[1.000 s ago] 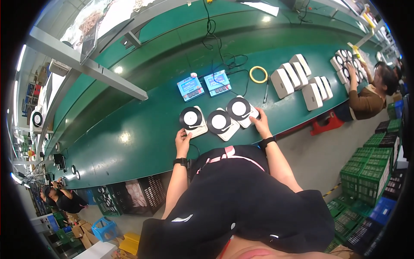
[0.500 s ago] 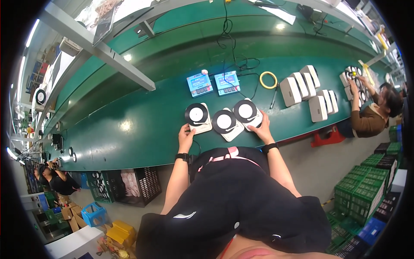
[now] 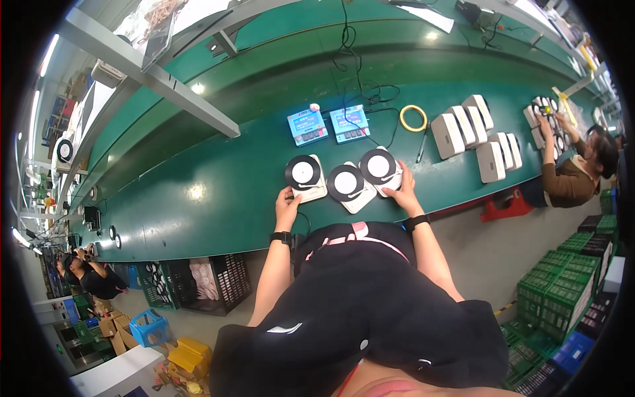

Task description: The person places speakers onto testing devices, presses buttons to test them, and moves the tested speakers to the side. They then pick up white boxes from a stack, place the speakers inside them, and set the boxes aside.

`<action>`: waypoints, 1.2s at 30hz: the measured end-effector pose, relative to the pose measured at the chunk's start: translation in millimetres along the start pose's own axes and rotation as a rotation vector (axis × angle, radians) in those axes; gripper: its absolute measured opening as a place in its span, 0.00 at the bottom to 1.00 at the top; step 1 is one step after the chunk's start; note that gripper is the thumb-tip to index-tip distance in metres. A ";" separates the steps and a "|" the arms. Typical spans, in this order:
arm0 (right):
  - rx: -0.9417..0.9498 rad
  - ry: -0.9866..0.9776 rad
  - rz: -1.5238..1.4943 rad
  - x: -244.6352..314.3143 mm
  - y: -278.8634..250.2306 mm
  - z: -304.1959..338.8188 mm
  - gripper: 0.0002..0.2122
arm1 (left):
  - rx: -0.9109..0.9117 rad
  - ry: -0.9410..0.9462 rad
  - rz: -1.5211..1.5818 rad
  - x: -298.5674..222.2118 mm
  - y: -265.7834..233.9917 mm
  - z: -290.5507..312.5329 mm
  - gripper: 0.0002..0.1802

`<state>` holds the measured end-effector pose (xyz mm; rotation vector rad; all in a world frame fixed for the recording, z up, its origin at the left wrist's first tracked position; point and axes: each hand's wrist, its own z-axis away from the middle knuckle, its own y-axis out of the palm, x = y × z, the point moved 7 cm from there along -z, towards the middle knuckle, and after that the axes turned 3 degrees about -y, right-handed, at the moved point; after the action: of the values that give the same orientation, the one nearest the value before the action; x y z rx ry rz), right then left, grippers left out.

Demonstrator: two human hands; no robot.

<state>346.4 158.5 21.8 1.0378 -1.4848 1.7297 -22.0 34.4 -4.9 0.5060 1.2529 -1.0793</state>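
Observation:
Three small cream record-player-shaped units, each with a black disc, a white centre and a small arm, lie face up on the green bench before me. My left hand (image 3: 286, 206) grips the left record player (image 3: 315, 192) at its lower left corner, thumb on the near edge. My right hand (image 3: 404, 194) is closed round the right side of the right record player (image 3: 391, 183), with the thumb at its near corner. Between them, untouched, rests the middle record player (image 3: 354, 203), slightly turned and close against the right one. Some fingertips are hidden behind the casings.
Two blue boxes with screens (image 3: 307, 127) (image 3: 349, 124) stand behind, near black cables (image 3: 379, 94). To the right are a yellow ring (image 3: 413, 108), a pen (image 3: 422, 147) and several upright cream units (image 3: 450, 137). A co-worker (image 3: 575, 175) handles similar units at far right.

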 end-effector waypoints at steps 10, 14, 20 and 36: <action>-0.005 0.005 -0.012 -0.9 -0.3 0.4 0.46 | 0.086 -0.145 0.171 3.2 -16.8 1.0 0.21; -0.001 0.000 -0.007 0.4 0.0 0.1 0.46 | 0.010 -0.172 0.278 6.8 -24.8 2.4 0.19; -0.005 0.007 0.002 -0.6 -0.1 0.5 0.45 | -0.026 -0.204 0.235 10.8 -24.3 -2.1 0.18; 0.001 0.023 -0.012 2.9 -0.8 0.1 0.44 | -0.037 -0.168 0.200 11.0 -22.7 -1.1 0.16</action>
<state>345.6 158.4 24.7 1.0223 -1.4610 1.7290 -42.7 21.0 -10.1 0.4908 1.0498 -0.9092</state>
